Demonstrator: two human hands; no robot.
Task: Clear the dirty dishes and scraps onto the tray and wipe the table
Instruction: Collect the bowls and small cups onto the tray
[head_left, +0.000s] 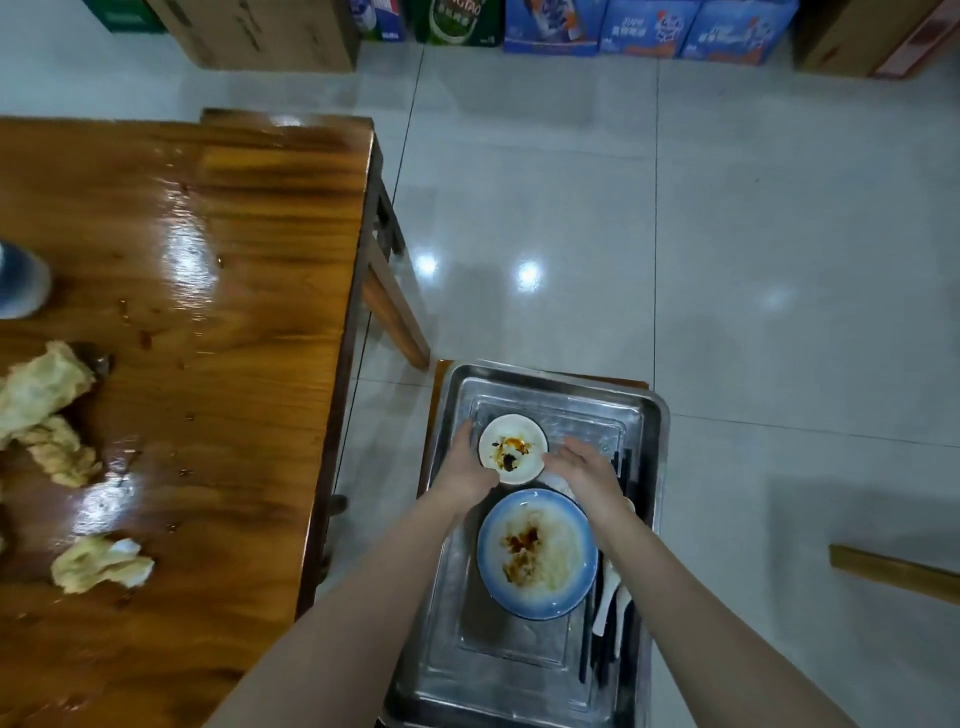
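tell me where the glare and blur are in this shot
Head view: white glare sits on the glossy table and the floor; the crumpled tissues at the left edge look soft and stretched; the bowl on the tray is fairly sharp.

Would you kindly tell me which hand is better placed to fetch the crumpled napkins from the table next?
Left. The napkins lie on the table, left of the tray. The left hand is on that side, while the right hand would have to cross the dish.
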